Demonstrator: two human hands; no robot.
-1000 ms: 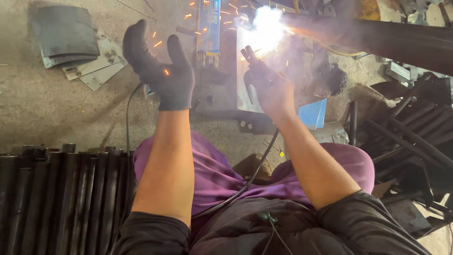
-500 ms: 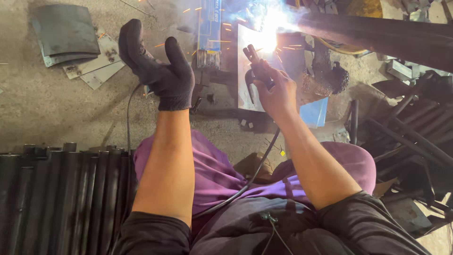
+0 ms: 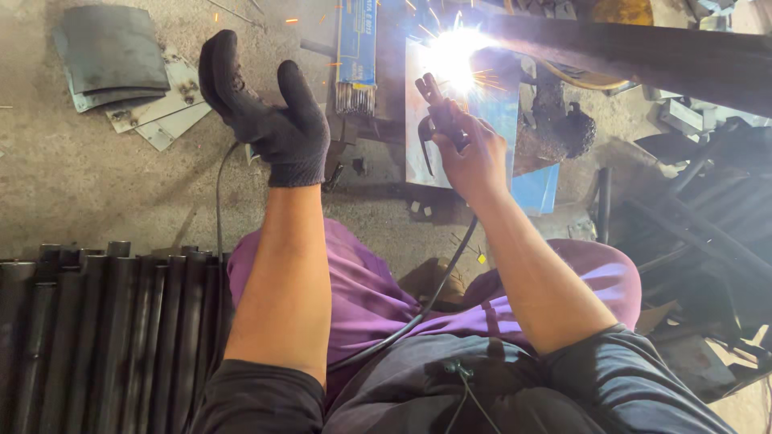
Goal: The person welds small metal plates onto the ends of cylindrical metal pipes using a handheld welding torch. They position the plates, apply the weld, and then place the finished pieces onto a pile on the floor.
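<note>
While the right hand (image 3: 474,153) grips a dark electrode holder (image 3: 438,112) with its fingers wrapped tight, a bright welding arc (image 3: 454,56) flares at the holder's tip against a pale metal plate (image 3: 450,137) standing on the concrete floor (image 3: 72,193). Raised just to the left, the left hand (image 3: 269,120) wears a dark glove and is spread wide, holding nothing. A black cable (image 3: 438,281) runs from the holder down across the purple-clad lap, and dark metal tubes (image 3: 96,329) lie in a row at lower left.

A row of black round metal tubes (image 3: 104,329) lies below the stacked grey flat metal sheets (image 3: 121,68); both rest on the grey concrete floor (image 3: 72,193).
</note>
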